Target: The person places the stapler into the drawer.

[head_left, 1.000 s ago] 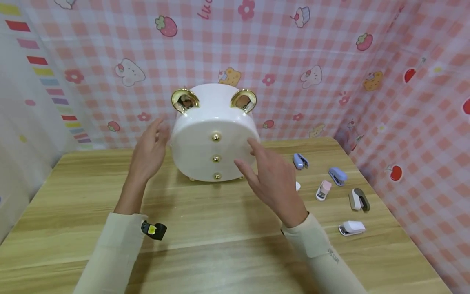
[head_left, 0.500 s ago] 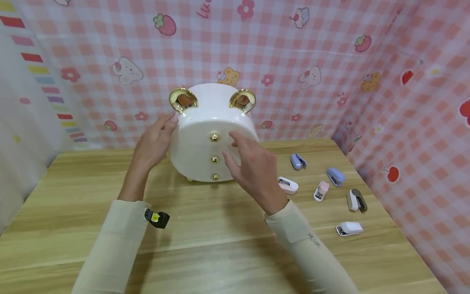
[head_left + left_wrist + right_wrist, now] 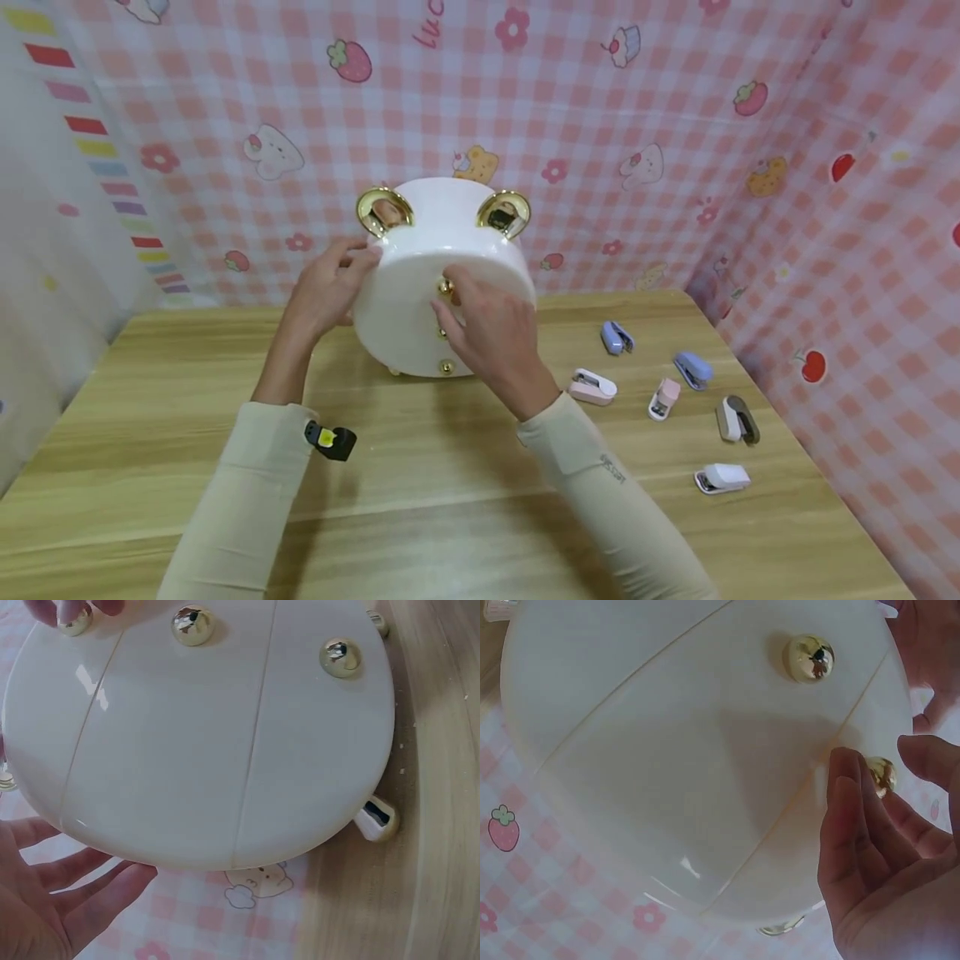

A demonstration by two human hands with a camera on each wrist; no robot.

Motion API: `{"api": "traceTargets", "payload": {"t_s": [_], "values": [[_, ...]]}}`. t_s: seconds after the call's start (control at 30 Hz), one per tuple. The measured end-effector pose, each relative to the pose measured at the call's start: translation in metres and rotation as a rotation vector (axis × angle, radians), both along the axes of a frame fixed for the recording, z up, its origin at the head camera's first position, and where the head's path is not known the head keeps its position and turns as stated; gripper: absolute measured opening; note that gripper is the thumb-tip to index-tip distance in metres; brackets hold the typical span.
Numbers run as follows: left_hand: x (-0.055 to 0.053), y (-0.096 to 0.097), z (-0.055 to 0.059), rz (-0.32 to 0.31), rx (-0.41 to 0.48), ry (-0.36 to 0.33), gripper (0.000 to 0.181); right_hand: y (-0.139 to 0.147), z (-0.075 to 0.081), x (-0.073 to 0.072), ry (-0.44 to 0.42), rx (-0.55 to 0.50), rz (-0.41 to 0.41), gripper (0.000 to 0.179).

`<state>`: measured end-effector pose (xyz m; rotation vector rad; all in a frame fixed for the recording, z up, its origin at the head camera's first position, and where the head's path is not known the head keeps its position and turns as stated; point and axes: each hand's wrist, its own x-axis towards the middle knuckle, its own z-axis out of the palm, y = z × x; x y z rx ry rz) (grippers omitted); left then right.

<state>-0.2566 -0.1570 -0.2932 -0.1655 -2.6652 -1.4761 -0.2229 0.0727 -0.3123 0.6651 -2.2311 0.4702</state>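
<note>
A glossy white rounded cabinet (image 3: 397, 321) with gold ears stands at the back of the table, its front split into three drawers with gold knobs. My right hand (image 3: 491, 321) is at the top knob (image 3: 883, 777), fingers bent around it. In the right wrist view the thumb is a little apart from that knob. The middle knob (image 3: 810, 658) is free of the hand. My left hand (image 3: 326, 283) rests its fingertips along the cabinet's upper left side; the left wrist view shows those fingers (image 3: 112, 900) spread and mostly straight, at the cabinet's edge.
Several small staplers lie to the right: a pink and white one (image 3: 592, 387), a blue one (image 3: 617, 337), another blue one (image 3: 693, 370), a pink one (image 3: 663, 399), a grey one (image 3: 737, 419) and a white one (image 3: 722, 478). A checked cloth (image 3: 637, 100) hangs behind.
My right hand has moved left across the cabinet's front to the top knob, uncovering the pink and white stapler. My left hand has come in against the cabinet's side.
</note>
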Motion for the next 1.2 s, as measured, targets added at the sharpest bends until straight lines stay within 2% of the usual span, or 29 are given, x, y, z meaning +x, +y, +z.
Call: {"api": "traceTargets", "payload": {"t_s": [0.17,0.37,0.73,0.9,1.2], "values": [[-0.002,0.002,0.003,-0.023,0.003,-0.044,0.077,-0.001,-0.003,-0.004,-0.004,-0.010,0.005,0.010],[-0.004,0.001,0.003,-0.033,-0.002,-0.047,0.078,-0.002,-0.003,-0.005,0.006,-0.027,0.017,0.007],[-0.007,0.003,0.003,-0.077,0.020,-0.057,0.079,0.002,-0.003,-0.006,0.034,-0.026,-0.011,0.005],[-0.007,0.002,0.002,-0.077,0.009,-0.054,0.080,0.004,-0.006,0.000,0.056,-0.016,0.005,0.007],[-0.007,0.002,0.003,-0.081,-0.019,-0.046,0.080,0.011,-0.004,0.020,0.119,0.018,0.054,0.010]]}}
